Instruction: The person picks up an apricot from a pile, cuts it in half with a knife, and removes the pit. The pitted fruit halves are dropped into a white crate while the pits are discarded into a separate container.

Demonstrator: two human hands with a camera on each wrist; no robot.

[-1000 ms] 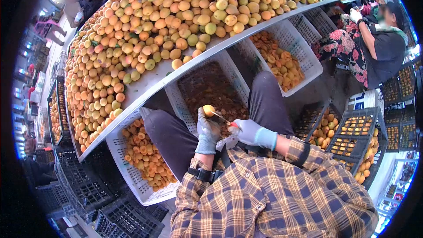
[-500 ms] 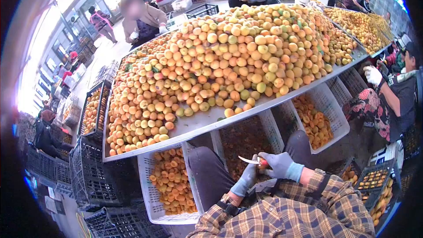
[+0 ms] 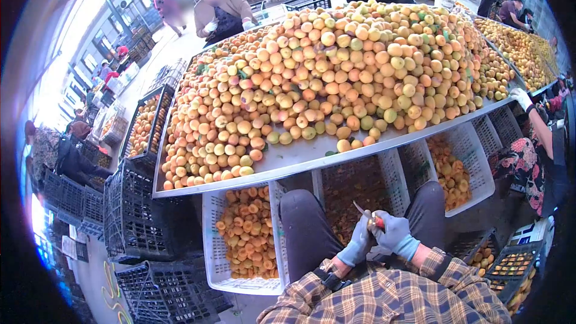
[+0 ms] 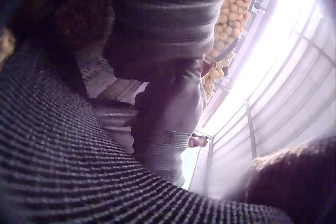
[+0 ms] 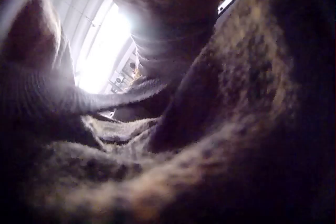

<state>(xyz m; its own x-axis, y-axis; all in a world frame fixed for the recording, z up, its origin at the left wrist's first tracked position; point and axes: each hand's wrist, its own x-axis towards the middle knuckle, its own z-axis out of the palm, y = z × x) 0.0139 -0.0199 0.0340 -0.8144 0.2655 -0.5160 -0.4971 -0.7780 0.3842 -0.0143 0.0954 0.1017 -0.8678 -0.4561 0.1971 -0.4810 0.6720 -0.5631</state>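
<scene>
One left hand (image 3: 355,246), tilted upward, its hold unclear. Touching it, right hand (image 3: 394,235) curled round knife (image 3: 377,222), above middle crate (image 3: 396,175). Head view shows red handle; right wrist view seems too dark to tell.
</scene>
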